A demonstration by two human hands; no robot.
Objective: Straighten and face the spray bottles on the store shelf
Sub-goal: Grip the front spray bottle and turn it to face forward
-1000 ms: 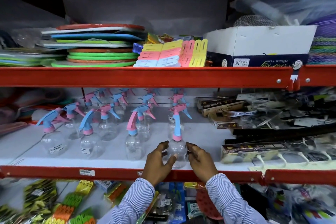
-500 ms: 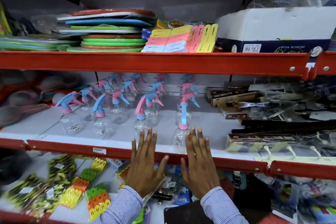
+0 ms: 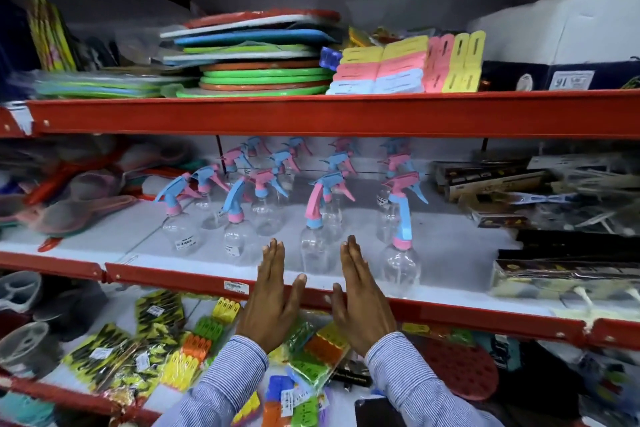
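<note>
Several clear spray bottles with pink and blue trigger heads stand in rows on the white middle shelf (image 3: 450, 253). At the front stand a blue-headed bottle (image 3: 235, 236), a pink-triggered bottle (image 3: 317, 246) and a pink-headed bottle (image 3: 401, 260). My left hand (image 3: 273, 298) and my right hand (image 3: 360, 302) are flat with fingers extended, palms facing each other. They hover at the red shelf lip on either side of the pink-triggered bottle, touching nothing.
Boxed goods and packaged tools (image 3: 554, 204) fill the shelf's right side; plastic scoops (image 3: 69, 211) lie at its left. Stacked mats (image 3: 256, 59) and sponges (image 3: 398, 69) sit on the upper shelf. Clothes-peg packs (image 3: 194, 347) cover the lower shelf under my wrists.
Both hands let go of the rightmost front bottle, drew back with fingers extended, then shifted left to flank the neighbouring pink-triggered bottle. The camera view also moved left.
</note>
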